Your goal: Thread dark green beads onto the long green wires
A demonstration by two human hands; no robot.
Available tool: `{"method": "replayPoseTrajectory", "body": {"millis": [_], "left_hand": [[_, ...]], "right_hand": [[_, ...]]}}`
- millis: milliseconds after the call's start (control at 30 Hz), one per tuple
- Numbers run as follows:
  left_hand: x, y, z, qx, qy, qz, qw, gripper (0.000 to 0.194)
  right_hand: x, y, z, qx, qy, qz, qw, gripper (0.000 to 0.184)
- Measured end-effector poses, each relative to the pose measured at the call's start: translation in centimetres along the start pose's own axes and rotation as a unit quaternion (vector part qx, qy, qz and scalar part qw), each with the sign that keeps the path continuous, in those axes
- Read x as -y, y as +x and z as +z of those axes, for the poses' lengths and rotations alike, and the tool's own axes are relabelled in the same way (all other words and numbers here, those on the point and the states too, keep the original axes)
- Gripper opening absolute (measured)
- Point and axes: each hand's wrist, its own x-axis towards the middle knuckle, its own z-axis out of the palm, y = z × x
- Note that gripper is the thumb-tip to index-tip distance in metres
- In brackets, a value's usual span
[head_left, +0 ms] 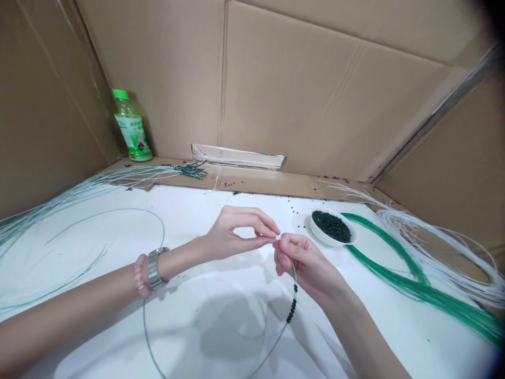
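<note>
A thin green cord with several black beads strung on it hangs from my right hand, whose thumb and finger pinch it near its end. My left hand reaches in from the left, thumb and fingertips pressed together at that same end, touching or nearly touching the right fingertips. A tiny pale, shiny bit shows between the two hands, too small to name. The rest of the cord loops down below the hands. Just beyond my right hand stands a white bowl filled with black beads.
Bundles of green cord and white cord lie at right. More cords with dark beaded ends lie at left. A green-capped bottle stands in the back left corner. Cardboard walls enclose the white table surface; loose beads are scattered near the back.
</note>
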Motion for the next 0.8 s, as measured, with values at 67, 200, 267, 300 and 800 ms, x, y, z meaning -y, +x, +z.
{"method": "replayPoseTrajectory", "body": {"millis": [67,200,267,300,800], "left_hand": [[0.0,0.0,-0.1,0.003,0.017,0.023,1.0,0.01],[0.1,-0.1,0.0,-0.001,0.039,0.049,0.998,0.011],[0.1,-0.1,0.1,0.001,0.046,0.046,0.998,0.011],[0.0,-0.1,0.1,0.0,0.051,0.039,0.998,0.013],[-2.6,-0.3,2.3,-0.122,-0.238,-0.238,0.934,0.014]], "right_hand": [[-0.1,-0.1,0.1,0.009,-0.003,0.001,1.0,0.039],[-0.1,-0.1,0.4,0.009,-0.027,-0.012,1.0,0.041],[-0.1,-0.2,0.6,-0.007,-0.046,-0.034,0.998,0.036],[-0.2,-0.2,0.7,-0.023,-0.056,-0.052,0.997,0.032],[-1.3,-1.4,1.4,-0.251,-0.399,-0.494,0.731,0.024]]}}
